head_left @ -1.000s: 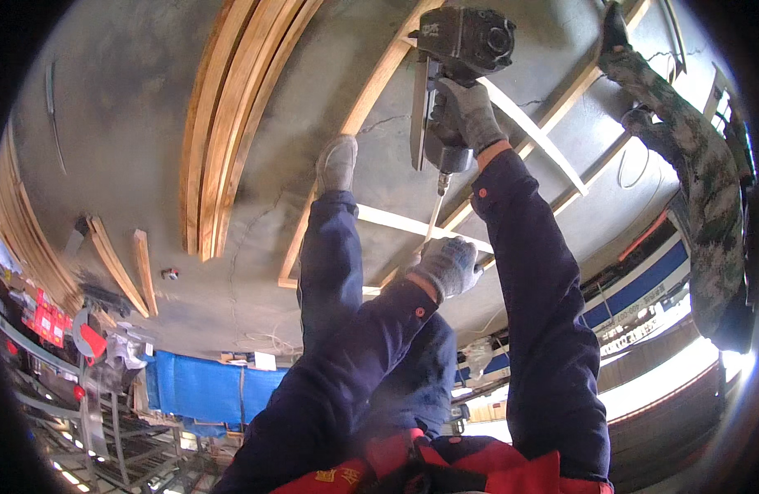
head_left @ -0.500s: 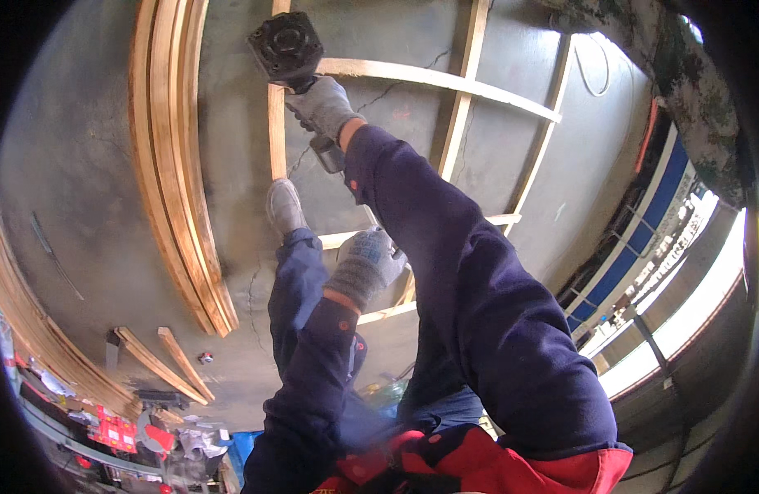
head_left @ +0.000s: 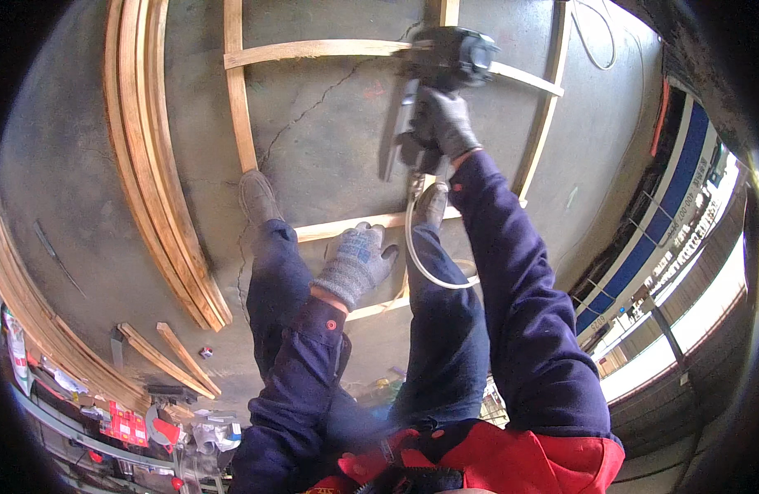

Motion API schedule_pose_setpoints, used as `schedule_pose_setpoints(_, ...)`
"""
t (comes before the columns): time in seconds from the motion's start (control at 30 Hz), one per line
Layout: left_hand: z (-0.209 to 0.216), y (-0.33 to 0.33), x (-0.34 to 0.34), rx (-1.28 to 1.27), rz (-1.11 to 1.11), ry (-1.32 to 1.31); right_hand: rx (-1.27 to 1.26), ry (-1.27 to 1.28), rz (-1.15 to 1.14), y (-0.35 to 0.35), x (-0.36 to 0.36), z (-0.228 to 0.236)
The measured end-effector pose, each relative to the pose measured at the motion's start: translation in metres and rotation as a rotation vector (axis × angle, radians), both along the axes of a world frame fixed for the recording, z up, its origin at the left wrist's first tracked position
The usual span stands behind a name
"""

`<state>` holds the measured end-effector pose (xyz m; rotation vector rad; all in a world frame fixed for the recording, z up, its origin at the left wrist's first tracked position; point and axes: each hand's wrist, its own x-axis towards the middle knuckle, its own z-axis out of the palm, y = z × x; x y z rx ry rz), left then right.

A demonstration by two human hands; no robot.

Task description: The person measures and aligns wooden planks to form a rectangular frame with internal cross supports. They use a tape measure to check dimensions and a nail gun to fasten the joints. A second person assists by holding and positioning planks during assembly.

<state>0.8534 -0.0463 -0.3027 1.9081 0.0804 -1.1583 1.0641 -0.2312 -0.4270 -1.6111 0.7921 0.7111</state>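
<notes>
My right hand (head_left: 447, 122), in a grey glove, grips a black nail gun (head_left: 452, 59) by its handle. A white air hose (head_left: 422, 255) loops down from the tool toward my right leg. The nail gun is over a crosspiece (head_left: 322, 51) of the wooden frame on the floor, near its joint with a long batten; motion blurs the tool, and I cannot tell whether it touches the wood. My left hand (head_left: 356, 265), gloved in grey, is near a lower crosspiece (head_left: 338, 227). Its thumb stands apart from the fingers, and nothing shows in it.
Long wooden strips (head_left: 140, 156) lie bundled to the left, with more timber (head_left: 50, 337) at the far left. Two short offcuts (head_left: 169, 362) rest on the floor. Cluttered red packages (head_left: 126, 424) are at lower left. My shoes (head_left: 258, 196) stand among the battens.
My right hand has carried the nail gun rightward, from the left batten to the middle one. My right foot and the hose have come into sight. The left hand has shifted slightly left.
</notes>
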Motion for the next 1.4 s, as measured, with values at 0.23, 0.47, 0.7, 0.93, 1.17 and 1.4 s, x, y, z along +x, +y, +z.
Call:
schedule_pose_setpoints(0.23,-0.007,-0.039,0.001,0.036,-0.044,-0.02,0.049,-0.108,-0.06,-0.146,0.055,-0.036)
schedule_pose_setpoints(0.47,-0.015,-0.068,0.014,0.051,-0.118,0.003,-0.005,0.022,-0.031,-0.154,0.069,-0.038)
schedule_pose_setpoints(0.7,-0.016,-0.076,0.023,0.015,-0.042,-0.036,0.054,0.117,-0.133,-0.138,0.064,-0.034)
schedule_pose_setpoints(0.93,-0.015,-0.057,0.032,-0.016,0.015,-0.03,-0.219,-0.087,0.507,-0.178,0.07,-0.091)
schedule_pose_setpoints(1.17,-0.013,-0.037,0.032,-0.035,-0.008,-0.007,-0.311,-0.062,0.666,-0.195,0.083,-0.105)
schedule_pose_setpoints(1.4,-0.015,-0.02,0.031,0.004,0.019,-0.017,-0.045,0.165,-0.052,-0.121,0.09,-0.028)
